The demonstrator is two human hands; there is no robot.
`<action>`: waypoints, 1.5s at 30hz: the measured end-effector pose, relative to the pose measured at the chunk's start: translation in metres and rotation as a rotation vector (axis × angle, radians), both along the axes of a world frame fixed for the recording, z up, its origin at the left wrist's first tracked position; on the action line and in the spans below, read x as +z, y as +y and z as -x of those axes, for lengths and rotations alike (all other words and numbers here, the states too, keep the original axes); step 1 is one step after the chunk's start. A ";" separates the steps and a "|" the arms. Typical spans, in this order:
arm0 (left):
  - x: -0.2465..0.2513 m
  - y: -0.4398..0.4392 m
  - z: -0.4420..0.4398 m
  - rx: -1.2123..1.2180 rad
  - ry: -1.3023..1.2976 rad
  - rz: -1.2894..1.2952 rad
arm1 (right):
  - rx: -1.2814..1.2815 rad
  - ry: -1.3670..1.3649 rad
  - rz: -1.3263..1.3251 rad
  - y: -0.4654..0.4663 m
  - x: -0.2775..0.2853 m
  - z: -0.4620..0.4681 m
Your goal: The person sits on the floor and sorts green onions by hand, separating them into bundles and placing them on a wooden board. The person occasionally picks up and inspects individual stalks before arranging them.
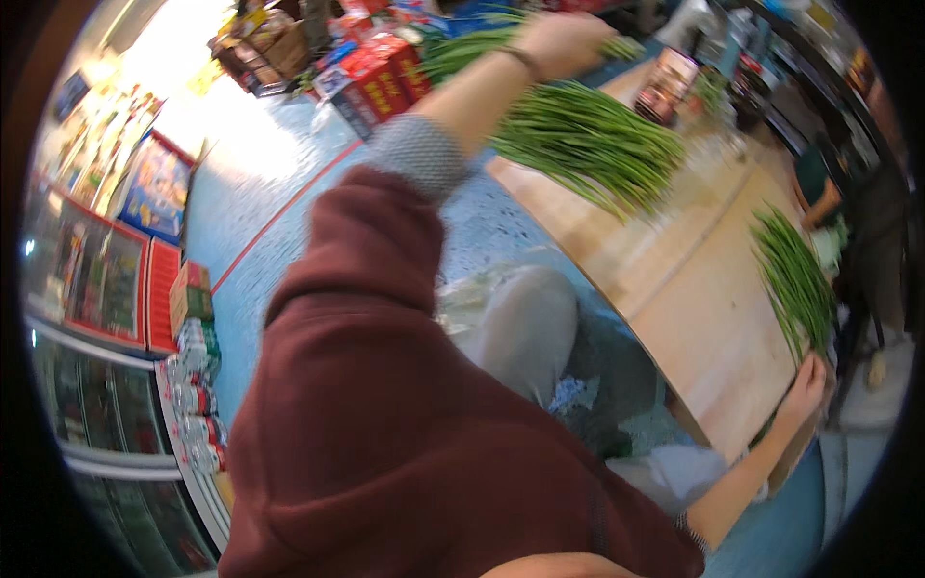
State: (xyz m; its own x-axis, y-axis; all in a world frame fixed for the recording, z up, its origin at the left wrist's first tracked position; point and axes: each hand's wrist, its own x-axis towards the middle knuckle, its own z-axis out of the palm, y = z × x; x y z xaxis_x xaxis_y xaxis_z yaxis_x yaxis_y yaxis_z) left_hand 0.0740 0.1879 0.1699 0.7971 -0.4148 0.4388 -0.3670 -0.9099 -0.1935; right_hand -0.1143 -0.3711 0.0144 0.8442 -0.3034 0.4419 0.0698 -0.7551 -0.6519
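Observation:
My left hand is raised at the top, closed around a bunch of green chives. The pale stem ends poke out on its right side, and the long leaves trail to the left. Just below that hand, a large pile of chives lies across the far left part of the wooden tabletop. At the right, a smaller bunch of chives lies along the table's edge. My right hand has its fingers curled at the lower end of this bunch; its palm side is hidden.
A phone with a lit screen leans beyond the large pile. Red boxes stand on the blue floor at upper left. Packs of bottles line glass-fronted coolers at left. My knee is beside the table's near edge.

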 end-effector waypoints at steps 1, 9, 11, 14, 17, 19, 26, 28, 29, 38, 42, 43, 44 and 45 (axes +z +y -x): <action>-0.012 -0.019 -0.014 -0.075 -0.030 0.013 | 0.036 0.060 -0.066 0.001 -0.002 0.000; -0.109 -0.097 -0.048 0.042 0.752 -0.076 | 0.100 0.131 -0.180 0.003 -0.003 0.002; -0.108 -0.096 -0.054 0.008 0.775 -0.054 | 0.097 0.154 -0.233 0.000 -0.007 0.001; -0.097 -0.090 -0.055 0.014 0.799 0.021 | 0.104 0.177 -0.255 -0.012 -0.014 0.000; -0.086 -0.090 -0.046 -0.036 0.774 0.040 | 0.099 0.248 -0.251 -0.026 -0.016 -0.002; -0.080 -0.091 -0.037 -0.029 0.751 0.062 | 0.108 0.281 -0.260 -0.030 -0.015 -0.005; -0.065 -0.114 0.008 -0.471 0.158 0.347 | -0.021 -0.054 -0.070 -0.010 -0.004 0.009; -0.076 -0.139 0.036 -0.537 0.093 0.687 | -0.083 -0.093 -0.171 -0.013 -0.002 0.013; -0.084 -0.150 0.055 -0.628 0.109 0.846 | -0.147 -0.129 -0.201 -0.016 -0.002 0.009; -0.150 -0.217 0.119 -0.498 0.569 1.606 | 0.162 0.018 -0.028 0.030 -0.001 -0.038; -0.153 -0.212 0.102 -0.531 0.581 1.686 | 0.276 0.142 0.338 0.068 0.008 -0.118; -0.152 -0.209 0.100 -0.510 0.591 1.709 | 0.285 0.124 0.435 0.078 0.007 -0.139; -0.151 -0.207 0.099 -0.513 0.561 1.698 | 0.252 0.116 0.560 0.088 0.004 -0.157; -0.150 -0.205 0.097 -0.487 0.581 1.716 | 0.242 0.065 0.686 0.097 0.000 -0.173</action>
State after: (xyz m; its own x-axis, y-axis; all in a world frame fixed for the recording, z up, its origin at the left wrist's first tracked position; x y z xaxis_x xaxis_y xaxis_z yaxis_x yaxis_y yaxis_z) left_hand -0.0233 -0.0172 0.0199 0.9431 -0.0815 0.3224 -0.2959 0.2369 0.9254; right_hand 0.0587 -0.2736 0.0145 0.8837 0.2223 0.4119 0.2640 -0.9634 -0.0464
